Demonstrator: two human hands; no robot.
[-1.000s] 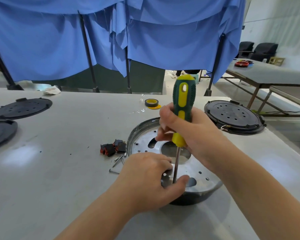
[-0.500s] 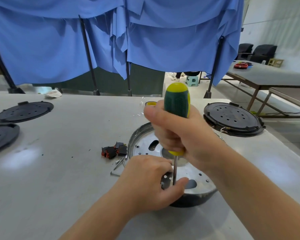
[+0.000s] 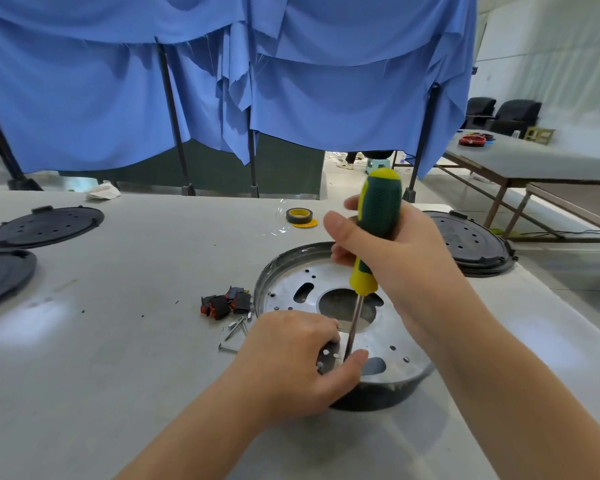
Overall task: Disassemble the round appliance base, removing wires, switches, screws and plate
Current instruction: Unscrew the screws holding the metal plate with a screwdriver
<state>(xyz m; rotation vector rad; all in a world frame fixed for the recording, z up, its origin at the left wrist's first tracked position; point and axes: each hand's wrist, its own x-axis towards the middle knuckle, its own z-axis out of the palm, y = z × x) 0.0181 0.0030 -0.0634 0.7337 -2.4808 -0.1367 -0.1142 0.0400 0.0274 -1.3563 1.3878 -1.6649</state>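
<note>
The right hand (image 3: pixel 392 261) is clenched round the green-and-yellow screwdriver (image 3: pixel 374 233), held nearly upright, its shaft running down to the perforated metal plate (image 3: pixel 392 336) that sits inside the round appliance base (image 3: pixel 371 396) on the table (image 3: pixel 101 358). The left hand (image 3: pixel 291 362) grips the base's near rim, thumb and curled fingers close on either side of the shaft tip. Just left of that hand lie loose screws (image 3: pixel 238 329), and just beyond them the removed black-and-red switches (image 3: pixel 226 303).
</note>
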